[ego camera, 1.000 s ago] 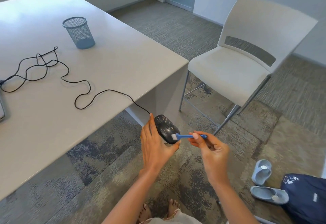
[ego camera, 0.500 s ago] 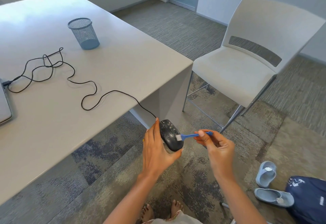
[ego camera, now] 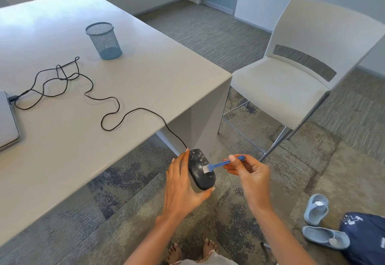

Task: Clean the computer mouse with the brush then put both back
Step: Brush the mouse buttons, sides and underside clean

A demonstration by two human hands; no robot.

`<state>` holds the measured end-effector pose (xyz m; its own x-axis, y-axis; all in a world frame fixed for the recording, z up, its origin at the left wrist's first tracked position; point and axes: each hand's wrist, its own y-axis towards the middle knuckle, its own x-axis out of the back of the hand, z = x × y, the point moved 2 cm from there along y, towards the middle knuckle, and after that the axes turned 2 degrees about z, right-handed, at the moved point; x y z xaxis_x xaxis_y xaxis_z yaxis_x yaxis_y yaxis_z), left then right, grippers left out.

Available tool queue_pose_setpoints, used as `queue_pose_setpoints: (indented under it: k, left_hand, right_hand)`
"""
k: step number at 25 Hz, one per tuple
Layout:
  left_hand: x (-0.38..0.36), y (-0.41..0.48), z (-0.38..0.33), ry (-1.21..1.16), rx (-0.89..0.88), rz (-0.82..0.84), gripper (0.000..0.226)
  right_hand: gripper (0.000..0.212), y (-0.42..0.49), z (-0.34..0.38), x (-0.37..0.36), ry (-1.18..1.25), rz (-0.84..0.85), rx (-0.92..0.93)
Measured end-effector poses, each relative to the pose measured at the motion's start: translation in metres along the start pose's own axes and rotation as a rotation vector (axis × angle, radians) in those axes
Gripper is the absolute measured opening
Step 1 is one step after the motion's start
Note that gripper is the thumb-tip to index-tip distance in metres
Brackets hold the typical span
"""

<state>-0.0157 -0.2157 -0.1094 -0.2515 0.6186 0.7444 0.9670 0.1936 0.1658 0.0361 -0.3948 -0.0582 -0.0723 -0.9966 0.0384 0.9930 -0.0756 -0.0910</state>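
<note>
My left hand (ego camera: 183,187) cups a black wired computer mouse (ego camera: 200,172) from below, held off the table's near corner above the carpet. Pale dust speckles the mouse's front half. My right hand (ego camera: 248,175) pinches the handle of a small blue brush (ego camera: 220,165); its white bristles rest on the middle of the mouse's top. The mouse's black cable (ego camera: 108,106) runs up over the table edge and loops across the grey table (ego camera: 62,143) to a laptop at the far left.
A blue mesh pen cup (ego camera: 103,40) stands on the table behind the cable. The laptop's corner (ego camera: 7,118) shows at the left edge. A white chair (ego camera: 291,77) stands to the right; slippers (ego camera: 320,223) and a dark bag (ego camera: 366,241) lie on the carpet.
The brush has slid along the mouse's top from near its rear end toward the middle. Both hands have kept their grips, and the view has shifted slightly.
</note>
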Motion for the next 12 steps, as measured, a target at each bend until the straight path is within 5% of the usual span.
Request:
queue_pose_setpoints:
  k: [12]
  left_hand:
    - [0.014, -0.016, 0.009, -0.033, -0.014, 0.024, 0.121]
  right_hand:
    - [0.008, 0.005, 0.014, -0.003, -0.044, -0.027, 0.028]
